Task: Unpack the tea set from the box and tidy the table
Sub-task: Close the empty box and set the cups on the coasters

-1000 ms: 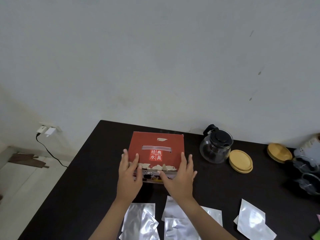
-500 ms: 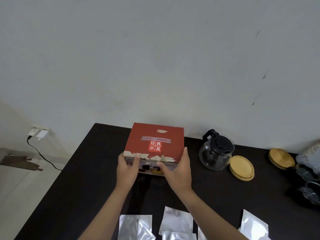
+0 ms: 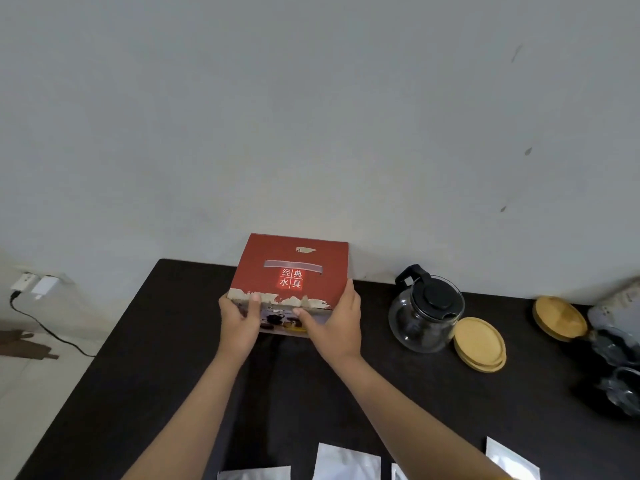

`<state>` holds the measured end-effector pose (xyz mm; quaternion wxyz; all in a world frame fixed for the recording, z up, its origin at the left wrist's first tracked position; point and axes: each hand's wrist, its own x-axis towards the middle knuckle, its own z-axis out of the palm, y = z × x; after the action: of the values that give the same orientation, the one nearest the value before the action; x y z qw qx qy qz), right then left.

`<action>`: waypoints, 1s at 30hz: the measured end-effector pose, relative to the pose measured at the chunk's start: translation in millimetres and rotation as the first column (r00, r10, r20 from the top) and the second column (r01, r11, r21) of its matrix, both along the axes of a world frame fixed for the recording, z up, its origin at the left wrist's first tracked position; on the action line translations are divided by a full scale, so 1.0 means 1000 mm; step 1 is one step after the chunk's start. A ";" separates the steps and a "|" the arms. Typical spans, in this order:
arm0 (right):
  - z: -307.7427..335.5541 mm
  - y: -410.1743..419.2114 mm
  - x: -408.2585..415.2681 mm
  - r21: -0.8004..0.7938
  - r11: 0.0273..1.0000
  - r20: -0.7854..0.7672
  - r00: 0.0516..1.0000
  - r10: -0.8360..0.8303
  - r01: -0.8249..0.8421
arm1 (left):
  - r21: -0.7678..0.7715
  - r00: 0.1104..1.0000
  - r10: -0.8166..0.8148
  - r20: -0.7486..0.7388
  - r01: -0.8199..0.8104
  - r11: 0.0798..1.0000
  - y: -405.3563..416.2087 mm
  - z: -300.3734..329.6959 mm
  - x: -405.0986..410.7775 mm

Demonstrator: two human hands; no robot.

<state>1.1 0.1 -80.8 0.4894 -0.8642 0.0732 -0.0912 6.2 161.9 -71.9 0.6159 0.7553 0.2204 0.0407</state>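
A: Head view: both hands clasp the red box (image 3: 294,271) by its near corners, left hand (image 3: 239,318), right hand (image 3: 337,320), at the table's (image 3: 145,358) far side by the wall.

B: Progress?

A: Glass teapot (image 3: 426,313), wooden lids (image 3: 479,342) and cups (image 3: 616,368) already stand out at right; foil packets (image 3: 346,462) lie untidied near the front edge.

B: Room?

A: Bare tabletop left of the box; the left edge is near.

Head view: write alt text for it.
Both hands, left and right, hold a closed red box at the back of a dark table. A glass teapot and wooden lids sit to its right.
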 end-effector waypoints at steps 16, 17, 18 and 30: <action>-0.019 -0.124 -0.106 -0.265 0.943 -0.014 0.979 0.204 -0.200 | 0.361 0.957 -0.194 -0.216 0.263 0.895 -0.126 -0.035 -0.101; -0.023 -0.140 -0.111 -0.298 0.940 -0.010 0.985 0.172 -0.167 | 0.411 0.938 -0.263 -0.227 0.337 0.847 -0.141 -0.040 -0.109; -0.024 -0.157 -0.114 -0.322 0.939 0.008 0.992 0.127 -0.118 | 0.457 0.915 -0.319 -0.246 0.400 0.795 -0.154 -0.045 -0.114; 0.003 -0.285 -0.028 -0.449 0.869 -0.595 0.795 -0.118 -0.207 | 0.718 0.866 -0.268 -0.422 0.499 0.485 -0.264 -0.080 -0.097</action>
<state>-26.8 -284.4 -78.2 0.2053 -0.9442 0.1787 0.1858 -91.0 -102.0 -152.0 0.1626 0.9785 0.0779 -0.0998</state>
